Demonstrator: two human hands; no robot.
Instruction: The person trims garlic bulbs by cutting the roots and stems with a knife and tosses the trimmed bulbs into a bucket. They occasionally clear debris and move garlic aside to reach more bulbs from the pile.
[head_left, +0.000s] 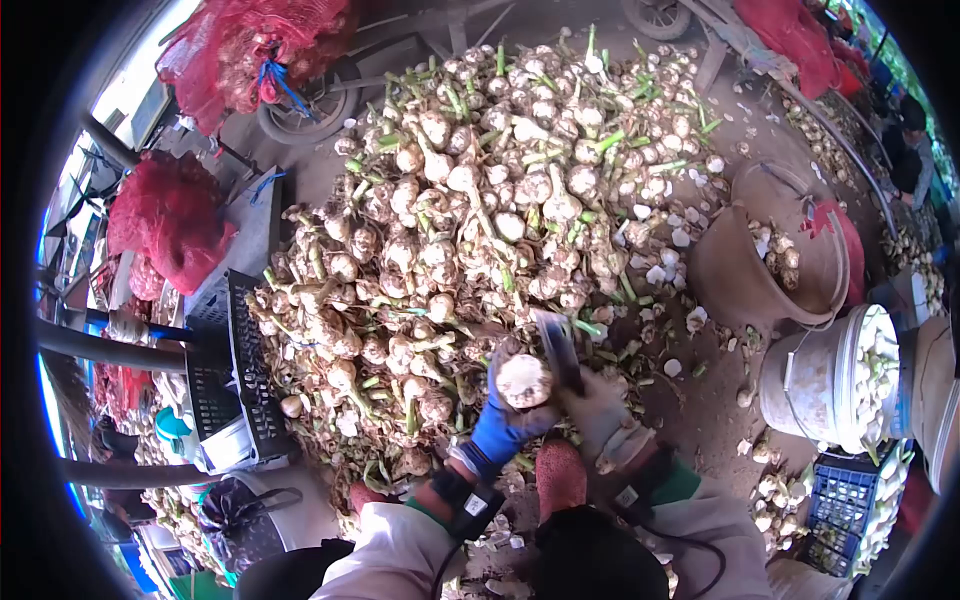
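Note:
A garlic bulb (523,381) rests in my left hand (500,428), whose blue-gloved fingers are wrapped round it, with the pale cut face turned up. My right hand (600,412), in a light glove, grips a knife (559,350). The blade points away from me and stands close beside the bulb, on its right. Just beyond both hands spreads a large heap of garlic (440,250), many bulbs with short green stems and dry roots.
At the right stand a brown tub (720,265) with some garlic, a white bucket (800,385) of pale trimmed stems and a blue crate (838,505). A black crate (262,370) borders the heap on the left. Red mesh sacks (170,220) lie beyond it.

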